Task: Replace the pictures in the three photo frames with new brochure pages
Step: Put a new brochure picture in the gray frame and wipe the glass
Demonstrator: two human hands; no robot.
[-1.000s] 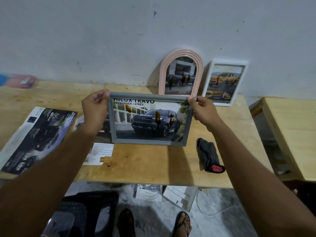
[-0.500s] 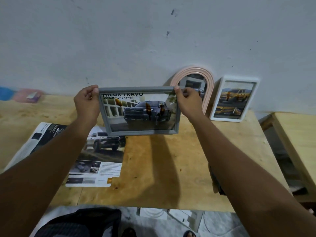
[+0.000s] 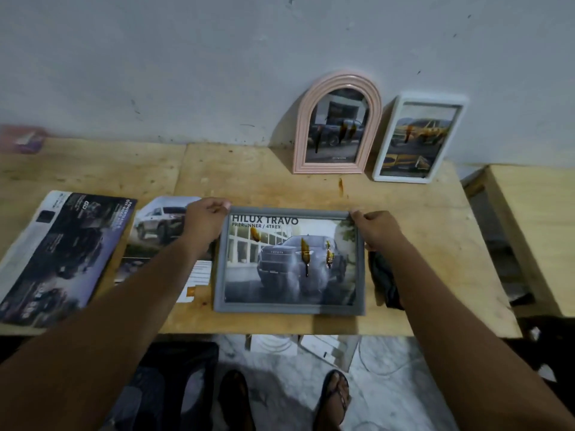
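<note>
A grey rectangular photo frame [image 3: 289, 307] shows a dark pickup truck page titled HILUX TRAVO. My left hand [image 3: 203, 220] grips its top left corner and my right hand [image 3: 378, 227] grips its top right corner, over the front middle of the wooden table [image 3: 249, 175]. A pink arched frame [image 3: 300, 132] and a white rectangular frame [image 3: 381, 169], each with a truck picture, lean on the wall at the back right. A loose brochure page [image 3: 158, 225] with a white truck lies left of the grey frame. A dark brochure [image 3: 59, 253] lies at the far left.
A dark cloth [image 3: 384, 281] lies right of the grey frame, partly under my right arm. A second wooden table [image 3: 535, 231] stands to the right, across a gap. Below the table edge are a black chair [image 3: 174, 377], white boxes [image 3: 329, 346] and my sandalled feet.
The grey frame, held up near the wall half a second ago, has come down and toward me, low over the table front. Both hands keep their grip on its top corners.
</note>
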